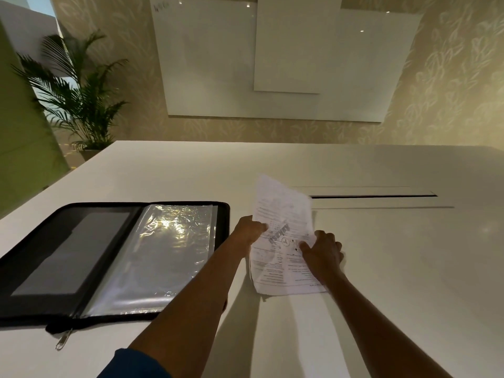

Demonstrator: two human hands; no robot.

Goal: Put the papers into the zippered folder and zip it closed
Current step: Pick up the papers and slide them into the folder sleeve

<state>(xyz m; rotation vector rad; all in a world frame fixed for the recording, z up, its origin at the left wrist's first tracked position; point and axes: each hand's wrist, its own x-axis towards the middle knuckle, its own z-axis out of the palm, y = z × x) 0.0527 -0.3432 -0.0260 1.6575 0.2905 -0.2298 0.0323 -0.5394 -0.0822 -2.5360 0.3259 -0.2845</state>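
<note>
A black zippered folder [35, 268] lies open flat on the white table at the left, with clear plastic sleeves [163, 252] on its right half and a metal zip pull [63, 340] hanging at its near edge. Right of it are crumpled printed papers [281, 214], their far end lifted off the table. My left hand [249, 229] pinches the papers' left edge. My right hand [323, 251] grips their right side, thumb on top.
The white table [381, 296] has a long cable slot [373, 196] just beyond the papers at the right. A potted palm [79, 96] stands past the table's far left corner. White boards [272, 64] hang on the patterned wall behind.
</note>
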